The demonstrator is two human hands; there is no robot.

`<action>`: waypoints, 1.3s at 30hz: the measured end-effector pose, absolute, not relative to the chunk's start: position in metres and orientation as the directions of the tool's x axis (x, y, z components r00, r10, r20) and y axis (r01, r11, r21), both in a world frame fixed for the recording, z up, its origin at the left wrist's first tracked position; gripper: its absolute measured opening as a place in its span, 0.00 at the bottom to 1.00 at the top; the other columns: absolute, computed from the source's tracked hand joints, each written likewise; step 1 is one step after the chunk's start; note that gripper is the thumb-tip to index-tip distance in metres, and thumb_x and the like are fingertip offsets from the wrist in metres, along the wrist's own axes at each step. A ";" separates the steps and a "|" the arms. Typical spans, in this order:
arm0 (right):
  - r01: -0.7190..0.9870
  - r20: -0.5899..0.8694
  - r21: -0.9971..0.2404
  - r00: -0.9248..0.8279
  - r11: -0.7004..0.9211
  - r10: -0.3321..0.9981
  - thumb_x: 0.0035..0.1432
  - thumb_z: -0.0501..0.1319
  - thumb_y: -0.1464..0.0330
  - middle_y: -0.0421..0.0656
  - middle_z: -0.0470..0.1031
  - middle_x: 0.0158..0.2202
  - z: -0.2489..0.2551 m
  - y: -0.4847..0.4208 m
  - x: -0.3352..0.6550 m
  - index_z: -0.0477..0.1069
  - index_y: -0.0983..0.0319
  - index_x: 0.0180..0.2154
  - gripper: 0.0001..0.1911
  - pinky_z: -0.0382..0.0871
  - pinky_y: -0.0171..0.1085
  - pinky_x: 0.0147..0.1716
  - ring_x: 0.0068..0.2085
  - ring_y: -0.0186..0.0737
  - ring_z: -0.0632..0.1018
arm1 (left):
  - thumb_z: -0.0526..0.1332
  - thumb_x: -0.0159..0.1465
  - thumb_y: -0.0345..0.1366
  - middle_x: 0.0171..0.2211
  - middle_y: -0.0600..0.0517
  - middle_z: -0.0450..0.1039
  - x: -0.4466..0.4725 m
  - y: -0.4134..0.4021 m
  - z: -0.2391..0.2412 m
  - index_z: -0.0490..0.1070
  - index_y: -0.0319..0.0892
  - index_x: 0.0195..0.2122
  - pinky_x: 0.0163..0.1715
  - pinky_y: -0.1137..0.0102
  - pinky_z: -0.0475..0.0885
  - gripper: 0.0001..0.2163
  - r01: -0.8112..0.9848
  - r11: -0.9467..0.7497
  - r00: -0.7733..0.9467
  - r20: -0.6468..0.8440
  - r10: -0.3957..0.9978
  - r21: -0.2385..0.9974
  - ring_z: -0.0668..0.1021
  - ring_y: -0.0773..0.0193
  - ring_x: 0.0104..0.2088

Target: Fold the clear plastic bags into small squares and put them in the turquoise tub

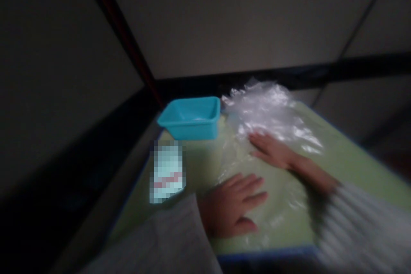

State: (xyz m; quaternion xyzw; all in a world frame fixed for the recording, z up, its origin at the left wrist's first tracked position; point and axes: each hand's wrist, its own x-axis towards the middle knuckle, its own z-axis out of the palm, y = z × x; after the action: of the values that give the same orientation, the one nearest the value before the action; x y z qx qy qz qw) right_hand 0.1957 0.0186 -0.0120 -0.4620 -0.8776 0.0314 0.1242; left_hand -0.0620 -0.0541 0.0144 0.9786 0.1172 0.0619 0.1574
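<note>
A clear plastic bag point(269, 111) is spread over the table, bunched and shiny at the far side and flatter towards me. My left hand point(234, 205) lies on its near part, palm down with the fingers spread. Farther off, my right hand point(272, 150) rests flat against the crumpled part, its fingers stretched out and the thumb apart. Neither hand grips anything. Blur hides the bag's exact edges and whether it holds anything.
A turquoise plastic basket point(195, 130) stands at the table's far left corner. Nearer me lies a pixelated, pale green flat item point(168, 171) with a red band. The yellow-green tabletop point(346, 171) has a blue edge. Pale walls point(244, 17) rise behind it.
</note>
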 end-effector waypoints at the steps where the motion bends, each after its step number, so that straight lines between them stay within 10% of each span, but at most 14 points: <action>1: 0.810 0.195 -0.168 -0.532 0.562 0.824 0.64 0.42 0.50 0.53 0.54 0.64 -0.011 0.019 0.197 0.54 0.66 0.63 0.34 0.42 0.58 0.62 0.65 0.53 0.54 | 0.48 0.65 0.53 0.67 0.44 0.44 -0.063 -0.054 0.015 0.49 0.44 0.64 0.62 0.51 0.48 0.29 0.199 -0.923 0.968 0.078 0.237 0.329 0.50 0.50 0.66; 10: 0.712 0.298 -0.316 -0.554 0.627 0.778 0.66 0.49 0.57 0.49 0.69 0.57 0.038 -0.007 0.196 0.64 0.60 0.57 0.23 0.50 0.60 0.60 0.58 0.50 0.67 | 0.54 0.64 0.49 0.60 0.48 0.61 -0.061 -0.051 0.031 0.63 0.44 0.57 0.62 0.60 0.54 0.24 0.032 -0.886 0.982 0.152 0.114 0.462 0.62 0.57 0.61; 17: 0.521 0.263 -0.482 -0.681 0.704 0.684 0.68 0.45 0.63 0.46 0.64 0.60 0.039 -0.023 0.172 0.58 0.61 0.60 0.22 0.62 0.48 0.58 0.59 0.42 0.67 | 0.54 0.64 0.37 0.62 0.42 0.57 -0.059 -0.045 0.014 0.56 0.38 0.60 0.60 0.57 0.59 0.23 0.485 -0.765 0.766 0.218 0.605 0.423 0.61 0.56 0.62; 39: 0.620 0.149 -0.276 -0.727 0.734 0.670 0.65 0.46 0.52 0.50 0.48 0.66 -0.005 -0.014 0.172 0.41 0.62 0.66 0.35 0.45 0.52 0.63 0.65 0.47 0.52 | 0.57 0.60 0.50 0.65 0.36 0.47 -0.062 -0.046 0.007 0.50 0.32 0.62 0.63 0.51 0.46 0.35 0.539 -0.822 0.825 0.085 0.559 0.182 0.48 0.46 0.66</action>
State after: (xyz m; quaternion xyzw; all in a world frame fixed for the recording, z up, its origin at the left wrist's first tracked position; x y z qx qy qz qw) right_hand 0.1715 -0.0143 -0.0045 -0.3493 -0.9235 0.1042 0.1199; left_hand -0.0618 -0.0464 0.0074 0.9522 0.2883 0.0675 0.0752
